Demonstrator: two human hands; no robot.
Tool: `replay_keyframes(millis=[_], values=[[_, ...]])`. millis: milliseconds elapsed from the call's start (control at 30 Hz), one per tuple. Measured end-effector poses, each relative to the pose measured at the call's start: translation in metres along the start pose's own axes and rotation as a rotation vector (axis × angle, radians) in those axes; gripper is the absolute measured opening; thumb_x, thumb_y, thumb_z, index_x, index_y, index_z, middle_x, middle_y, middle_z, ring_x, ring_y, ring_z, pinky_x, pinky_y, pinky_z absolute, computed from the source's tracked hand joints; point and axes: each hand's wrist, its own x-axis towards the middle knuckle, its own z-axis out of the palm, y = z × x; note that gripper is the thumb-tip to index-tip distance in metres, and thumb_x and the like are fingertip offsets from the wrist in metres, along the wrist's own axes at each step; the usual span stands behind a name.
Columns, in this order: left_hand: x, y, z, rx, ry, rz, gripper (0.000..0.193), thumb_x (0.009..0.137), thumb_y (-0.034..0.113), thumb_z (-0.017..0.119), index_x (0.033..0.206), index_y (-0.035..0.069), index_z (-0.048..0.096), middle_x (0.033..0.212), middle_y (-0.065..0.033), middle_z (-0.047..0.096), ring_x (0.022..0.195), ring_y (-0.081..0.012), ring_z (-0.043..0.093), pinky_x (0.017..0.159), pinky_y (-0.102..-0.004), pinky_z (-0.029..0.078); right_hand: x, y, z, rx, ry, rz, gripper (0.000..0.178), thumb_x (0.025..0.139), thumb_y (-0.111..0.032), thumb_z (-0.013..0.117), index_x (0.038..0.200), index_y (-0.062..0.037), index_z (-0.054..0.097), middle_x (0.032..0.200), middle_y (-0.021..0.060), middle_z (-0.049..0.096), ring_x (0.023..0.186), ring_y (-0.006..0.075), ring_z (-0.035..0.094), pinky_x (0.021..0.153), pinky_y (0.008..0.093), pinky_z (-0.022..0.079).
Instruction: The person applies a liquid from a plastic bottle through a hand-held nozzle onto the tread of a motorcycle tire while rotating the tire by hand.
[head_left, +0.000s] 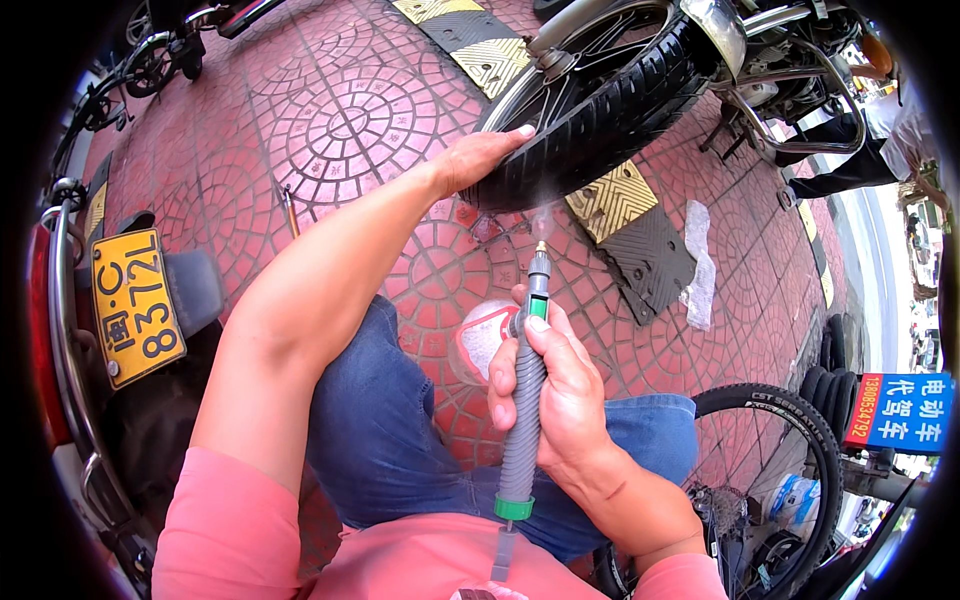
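My right hand (568, 395) is wrapped round the grey ribbed handle of a spray gun (522, 445), with my thumb by its green trigger part. Its brass nozzle points away from me at a black motorcycle tyre (610, 130), and a fine mist hangs between the two. At the gun's lower end a green collar joins a thin hose. My left hand (478, 160) holds the near left side of the tyre, one digit stretched along its edge and the other fingers partly hidden. Below the tyre, the paving looks wet.
A round clear container (484, 340) with a red edge sits between my knees. Yellow-and-black ramps (640, 250) and a crumpled pale strip (698, 265) lie on red paving. A bicycle wheel (830, 440) stands right, a parked vehicle's yellow plate (140, 308) left. Someone's dark-trousered leg (840, 170) shows far right.
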Motion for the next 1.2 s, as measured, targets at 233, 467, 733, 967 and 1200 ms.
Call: replay_keyframes(millis=[233,467,733,967,1200], values=[[0.005,0.0,0.006,-0.195,-0.025,-0.089,0.067,0.106,0.061,0.053,0.133,0.002,0.07,0.127,-0.0081,0.073,0.113,-0.0156,0.068,0.102,-0.0303,0.05,-0.018,-0.049,-0.031,0.085,-0.155,-0.166,0.042,0.114,-0.032,0.036,0.148,-0.0067,0.037,0.07,0.0163,0.062,0.044,0.0234,0.057,0.042,0.0326,0.051],[0.004,0.003,0.025,-0.49,-0.023,-0.028,0.061,0.104,0.06,0.056,0.13,0.007,0.073,0.115,-0.0059,0.078,0.101,-0.0159,0.071,0.094,-0.0284,0.053,-0.03,-0.05,-0.045,-0.035,-0.046,-0.263,0.032,0.113,-0.03,0.04,0.136,-0.0074,0.042,0.071,0.0149,0.064,0.043,0.0222,0.057,0.041,0.0309,0.05],[0.015,0.064,0.042,-0.478,0.039,-0.192,0.07,0.104,0.067,0.045,0.135,0.009,0.07,0.13,-0.0157,0.073,0.12,-0.027,0.067,0.111,-0.041,0.044,-0.051,-0.031,-0.054,-0.005,-0.004,-0.17,0.033,0.111,-0.029,0.044,0.134,-0.0042,0.043,0.07,0.0127,0.065,0.042,0.02,0.058,0.039,0.0301,0.048],[0.024,0.166,0.062,-0.403,0.122,-0.076,0.085,0.104,0.075,0.03,0.119,0.003,0.073,0.112,-0.0146,0.076,0.108,-0.0262,0.068,0.106,-0.0477,0.047,-0.061,-0.041,-0.044,-0.148,-0.148,-0.138,0.042,0.112,-0.035,0.043,0.141,-0.0042,0.043,0.068,0.0133,0.065,0.04,0.0186,0.056,0.039,0.0283,0.046],[-0.003,0.099,0.021,-0.109,0.254,-0.047,0.077,0.102,0.071,0.043,0.115,0.002,0.074,0.112,-0.0131,0.073,0.105,-0.0249,0.064,0.092,-0.0427,0.046,-0.065,-0.063,-0.026,-0.113,-0.188,-0.185,0.048,0.112,-0.028,0.035,0.149,0.0012,0.038,0.064,0.0153,0.059,0.038,0.0223,0.052,0.04,0.0295,0.045]])
